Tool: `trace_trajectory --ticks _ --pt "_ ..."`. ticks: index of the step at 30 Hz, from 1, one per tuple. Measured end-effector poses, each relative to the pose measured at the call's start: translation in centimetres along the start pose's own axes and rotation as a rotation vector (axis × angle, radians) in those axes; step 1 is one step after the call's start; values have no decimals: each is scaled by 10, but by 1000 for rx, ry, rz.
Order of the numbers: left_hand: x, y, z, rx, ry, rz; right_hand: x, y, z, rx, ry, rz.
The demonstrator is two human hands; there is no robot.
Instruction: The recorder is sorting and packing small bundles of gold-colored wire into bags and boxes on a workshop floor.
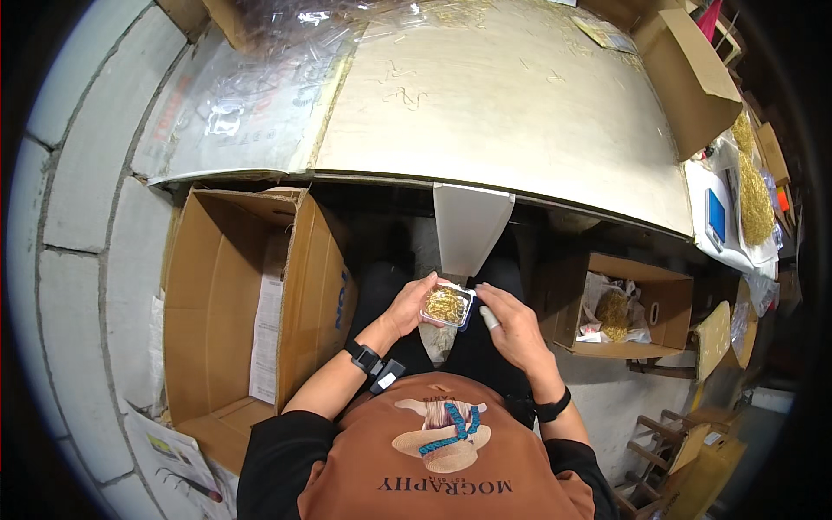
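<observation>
My left hand (pixel 407 308) grips a small clear plastic box (pixel 448 321) from its left side, over my lap. Small gold-coloured metal pieces (pixel 444 303) fill the box; their exact kind is too small to tell. At the box's right edge, my right hand (pixel 513 328) has its fingers closed against it, and one finger wears a white covering (pixel 489 317). A dark blue edge shows between the box and this hand. Whether that is part of the box, I cannot tell.
A pale worktable (pixel 494 113) spans the far side, with loose gold bits and clear plastic bags (pixel 295 35). An open cardboard box (pixel 221 303) stands left. Another box (pixel 637 338), holding gold pieces, sits right, below a small blue-screened device (pixel 716 217).
</observation>
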State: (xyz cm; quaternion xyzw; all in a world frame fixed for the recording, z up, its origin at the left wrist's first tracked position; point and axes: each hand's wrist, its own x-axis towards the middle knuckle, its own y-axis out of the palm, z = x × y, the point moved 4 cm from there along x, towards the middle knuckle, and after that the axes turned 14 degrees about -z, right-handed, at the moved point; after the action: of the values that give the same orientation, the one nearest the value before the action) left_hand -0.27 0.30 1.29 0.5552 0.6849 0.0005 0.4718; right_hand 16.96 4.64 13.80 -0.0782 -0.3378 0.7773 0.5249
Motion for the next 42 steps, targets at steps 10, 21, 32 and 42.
trace_trajectory --ticks 10,21,32,42 --pt "-27 27 -38 -21 129 -77 0 29 35 -104 -343 63" --pt "-53 52 -50 95 183 -7 25 1 27 -22 -39 -241" --pt "-49 49 -47 37 202 20 31 9 35 -12 -250 -166" --pt "-58 49 -69 14 250 -56 24 -7 68 -200 -407 -107"
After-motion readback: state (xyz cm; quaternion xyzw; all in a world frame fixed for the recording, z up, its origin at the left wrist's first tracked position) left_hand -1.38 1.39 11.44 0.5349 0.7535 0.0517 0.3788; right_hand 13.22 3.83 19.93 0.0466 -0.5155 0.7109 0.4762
